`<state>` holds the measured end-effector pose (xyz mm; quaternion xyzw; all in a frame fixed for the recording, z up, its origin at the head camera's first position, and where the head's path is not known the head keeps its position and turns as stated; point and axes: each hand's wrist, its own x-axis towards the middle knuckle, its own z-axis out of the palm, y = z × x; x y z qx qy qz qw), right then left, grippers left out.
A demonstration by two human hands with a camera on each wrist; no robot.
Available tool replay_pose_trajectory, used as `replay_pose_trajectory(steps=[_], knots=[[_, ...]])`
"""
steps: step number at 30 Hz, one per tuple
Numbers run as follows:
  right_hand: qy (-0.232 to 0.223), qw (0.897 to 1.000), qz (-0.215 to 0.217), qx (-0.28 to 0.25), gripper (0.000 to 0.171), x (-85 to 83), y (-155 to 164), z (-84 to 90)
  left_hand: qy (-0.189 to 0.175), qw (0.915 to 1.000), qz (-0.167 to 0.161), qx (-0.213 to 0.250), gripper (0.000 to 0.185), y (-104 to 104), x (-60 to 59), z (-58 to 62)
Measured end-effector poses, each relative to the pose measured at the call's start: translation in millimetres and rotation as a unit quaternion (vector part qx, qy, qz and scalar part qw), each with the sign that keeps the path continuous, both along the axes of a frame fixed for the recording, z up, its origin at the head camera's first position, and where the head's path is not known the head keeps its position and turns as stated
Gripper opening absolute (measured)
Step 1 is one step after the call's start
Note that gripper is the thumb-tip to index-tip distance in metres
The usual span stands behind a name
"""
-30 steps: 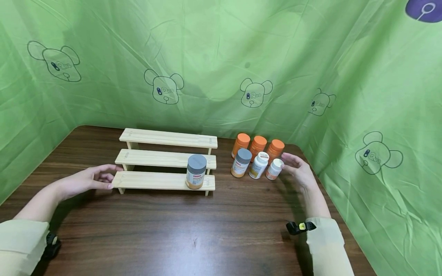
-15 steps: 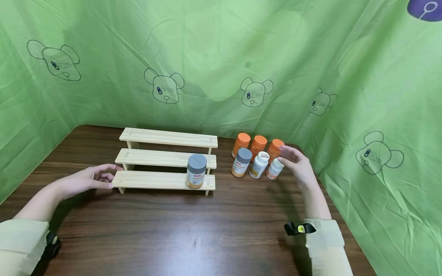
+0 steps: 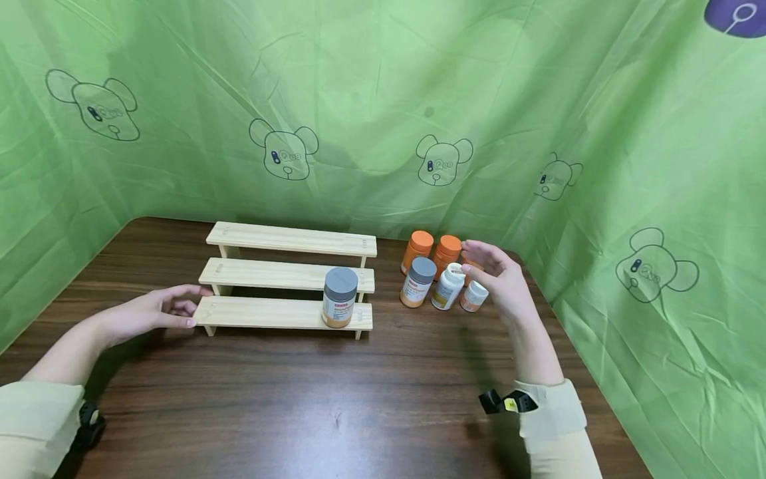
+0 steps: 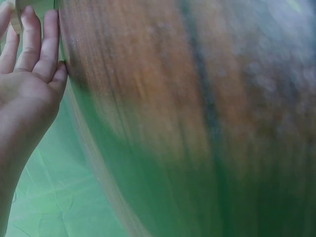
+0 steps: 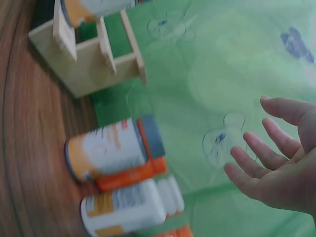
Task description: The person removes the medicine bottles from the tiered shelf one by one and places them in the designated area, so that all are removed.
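Note:
My left hand point(image 3: 158, 311) holds the left end of a three-tier wooden display stand point(image 3: 269, 313), thumb at the lowest shelf's front corner. In the left wrist view only a sliver of the stand point(image 4: 16, 22) shows beside the fingers. My right hand point(image 3: 499, 276) hovers with spread fingers above the right end of a group of bottles, holding nothing. Under it are a small white-capped bottle point(image 3: 474, 297) and a mostly hidden orange bottle point(image 3: 473, 271). A white bottle point(image 3: 447, 288) stands just left of the small one; it also shows in the right wrist view.
A grey-capped jar point(image 3: 340, 298) stands on the lowest shelf's right end. Another grey-capped jar point(image 3: 417, 283) stands on the table right of the stand. Behind it are two orange-capped bottles, one point(image 3: 417, 253) farther left. A green curtain point(image 3: 383, 100) surrounds the brown table point(image 3: 335, 412).
My right hand has lifted from beside the small white-capped bottle and moved left and farther back, now covering much of the rear right orange bottle. My left hand stays put.

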<state>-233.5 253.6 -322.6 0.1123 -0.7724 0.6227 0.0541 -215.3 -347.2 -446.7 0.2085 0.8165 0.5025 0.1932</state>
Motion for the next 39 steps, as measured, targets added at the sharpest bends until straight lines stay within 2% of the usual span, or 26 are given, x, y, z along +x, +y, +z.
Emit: replay_pose_trajectory(steps=[7,15,24,33,39], knots=[[0.028,0.999,0.029,0.014,0.047,10.8,-26,13.7,-0.004,1.0000,-0.003,-0.001,0.058,0,0.8,1.5],[0.060,0.996,0.071,-0.001,0.046,19.5,-58,20.6,0.000,1.0000,-0.004,-0.004,0.059,1,-0.4,2.3],[0.063,0.992,0.110,-0.006,0.043,17.3,-91,8.6,-0.008,0.9999,-0.006,0.001,0.057,-2,-2.2,-2.6],[0.050,0.986,0.160,-0.026,0.044,13.1,-122,-4.9,-0.004,1.0000,-0.007,0.003,0.057,-1,-1.5,-0.8],[0.039,0.984,0.176,0.004,0.043,9.9,-138,-13.8,-0.010,0.9999,-0.009,0.004,0.057,-1,-2.0,-0.8]])
